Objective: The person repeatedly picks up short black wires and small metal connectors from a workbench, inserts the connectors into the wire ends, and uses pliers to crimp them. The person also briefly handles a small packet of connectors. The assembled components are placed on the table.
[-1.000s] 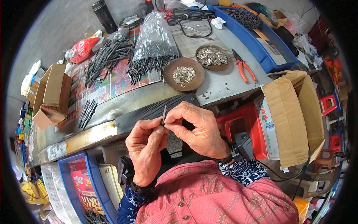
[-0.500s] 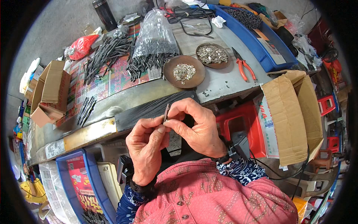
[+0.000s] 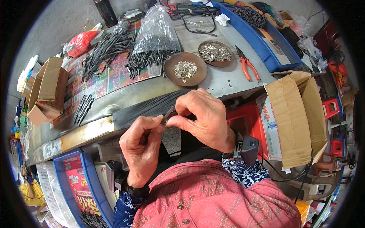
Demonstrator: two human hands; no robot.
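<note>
Although it is partly covered by fingers, the slim dark piece (image 3: 168, 113) can be placed between the two hands, in front of the body and off the near edge of the surface (image 3: 239, 84). The left grip (image 3: 140, 146) pinches its lower end between thumb and fingertips; the right grip (image 3: 205, 121) is curled, its thumb right at the piece, though I cannot tell whether its fingers are closed on it. It looks thin and light, probably stiff and fairly smooth, so a fingertip pinch low on its flat sides should suit it; whether it is brittle is unclear. On the surface, one brown dish (image 3: 170, 72) holds a heap of small silvery pieces (image 3: 185, 70), and a darker dish (image 3: 225, 64) beside it holds duller metal bits (image 3: 213, 52). A clear plastic bag (image 3: 156, 32) spills black strips (image 3: 150, 60) from its mouth, and a blue tray (image 3: 280, 68) carries a dark, bumpy mass (image 3: 248, 17). Below, a blue bin (image 3: 98, 178) contains a red printed sheet (image 3: 79, 180) and more dark strips (image 3: 94, 220).
</note>
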